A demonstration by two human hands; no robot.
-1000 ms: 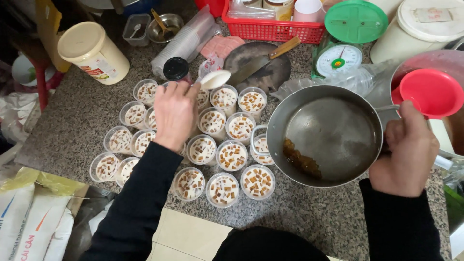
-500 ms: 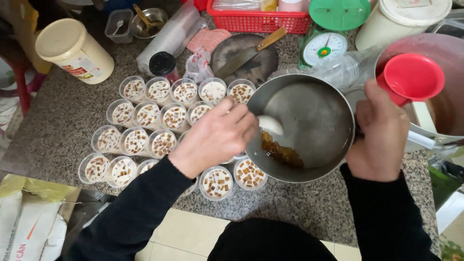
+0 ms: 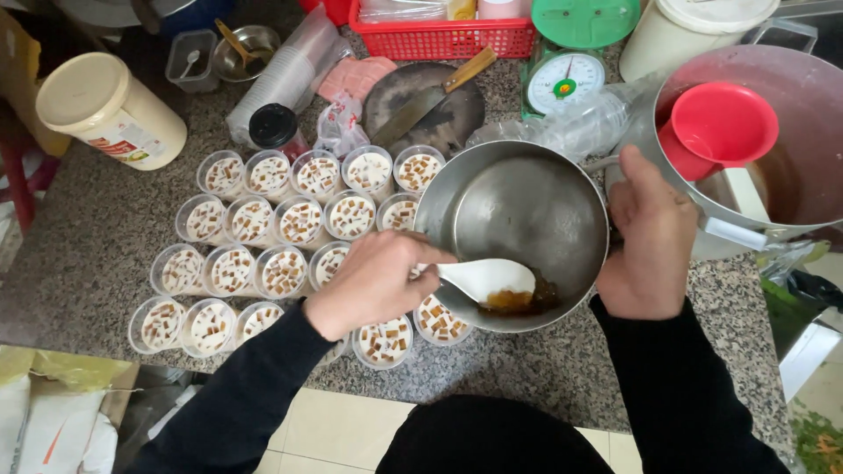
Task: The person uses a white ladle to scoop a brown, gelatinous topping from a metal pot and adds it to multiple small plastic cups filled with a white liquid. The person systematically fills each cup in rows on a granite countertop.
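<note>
Left hand (image 3: pixel 373 281) closed round handle of white spoon (image 3: pixel 488 279), near front edge of table (image 3: pixel 105 254). Spoon bowl dipped into steel pan (image 3: pixel 514 233), loaded w/ amber-brown syrupy stuff (image 3: pixel 518 301) pooled at pan's near side. Pan round, shiny, mostly bare inside, tilted toward front edge, partly over cups. Right hand (image 3: pixel 648 241) gripping pan handle at right, thumb up along it.

Clear plastic cups (image 3: pixel 263 237) in rows across table centre-left, approx four rows, touching each other; each filled w/ white cream topped w/ small brown cubes. Two cups at front (image 3: pixel 385 341) just below left hand, one half under pan rim.

Toward back edge: dark round board (image 3: pixel 426 110) w/ cleaver (image 3: pixel 435 95) lying across it, red basket (image 3: pixel 443 37), green kitchen scale (image 3: pixel 566 75). Back-left: cream-coloured tub (image 3: pixel 105 110) on its side, stack of empty clear cups (image 3: pixel 285 75), small dark-lidded jar (image 3: pixel 274 127). Right edge: big steel pot (image 3: pixel 790 167) w/ red ladle cup (image 3: pixel 716 127) hanging inside rim, touching it.
</note>
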